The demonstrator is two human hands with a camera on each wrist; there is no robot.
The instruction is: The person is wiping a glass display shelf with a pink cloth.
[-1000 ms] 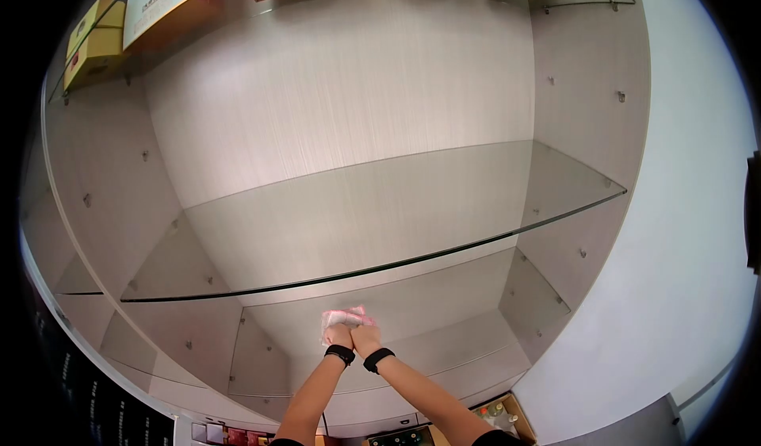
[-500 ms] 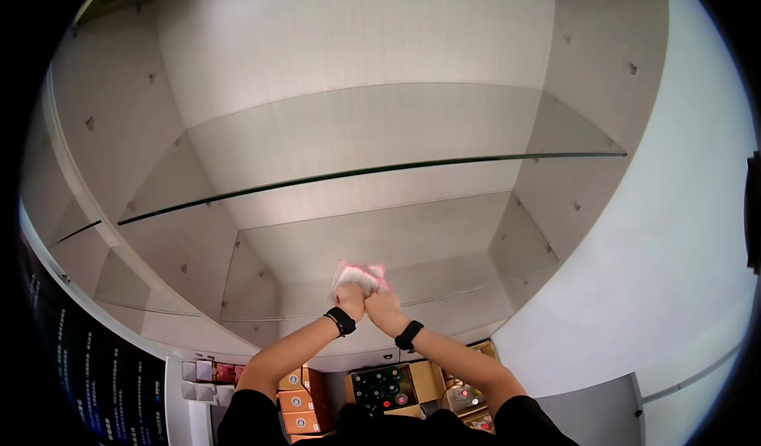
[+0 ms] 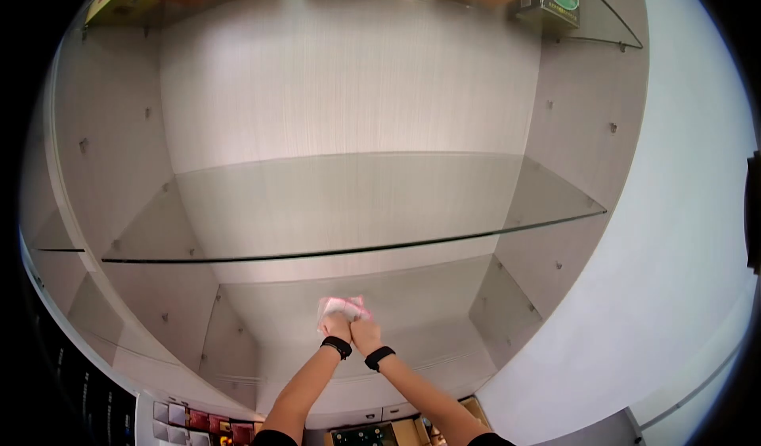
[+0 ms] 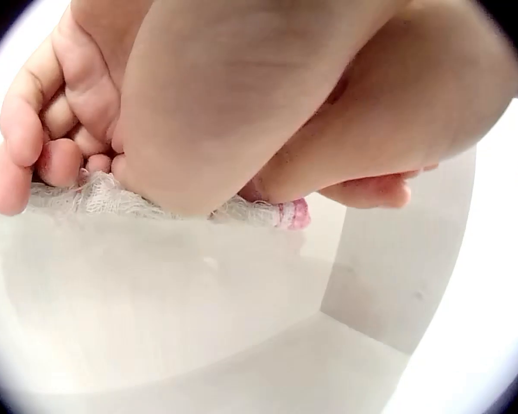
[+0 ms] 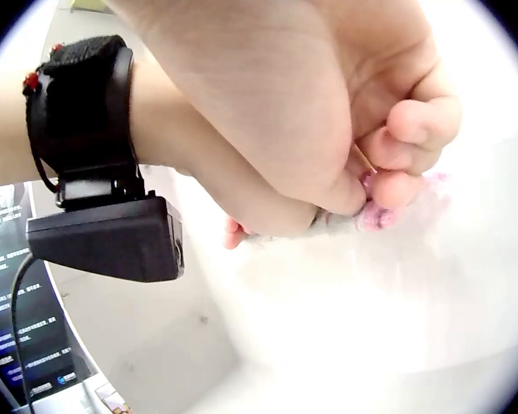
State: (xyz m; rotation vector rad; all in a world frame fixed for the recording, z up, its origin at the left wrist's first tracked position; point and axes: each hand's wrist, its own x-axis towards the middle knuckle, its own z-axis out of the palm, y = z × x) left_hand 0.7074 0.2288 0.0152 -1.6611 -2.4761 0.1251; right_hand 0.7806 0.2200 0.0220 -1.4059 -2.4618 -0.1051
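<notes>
A white cloth with pink edging (image 3: 344, 306) lies bunched on the lower glass shelf (image 3: 420, 294) of a cabinet. My left hand (image 3: 336, 326) grips its left part, and in the left wrist view the curled fingers (image 4: 60, 162) press it down close to the glass. Right beside it, my right hand (image 3: 365, 334) holds the pink-edged right part; in the right wrist view its fingers (image 5: 397, 188) curl over the cloth (image 5: 378, 216). Both arms are stretched forward with the wrists close together. Much of the cloth is hidden under the hands.
Another glass shelf (image 3: 349, 252) crosses above the hands, its front edge nearer to me. Boxes, among them a green and black one (image 3: 555, 2), stand on the top shelf. Below are a carton of dark bottles (image 3: 363, 436) and small red packets (image 3: 210, 422). A white wall (image 3: 634, 303) is at right.
Half a second ago the arms were more bent and the view lower, showing more cartons. Now they reach forward again, cloth still in both hands, and the top-shelf boxes are back in view.
</notes>
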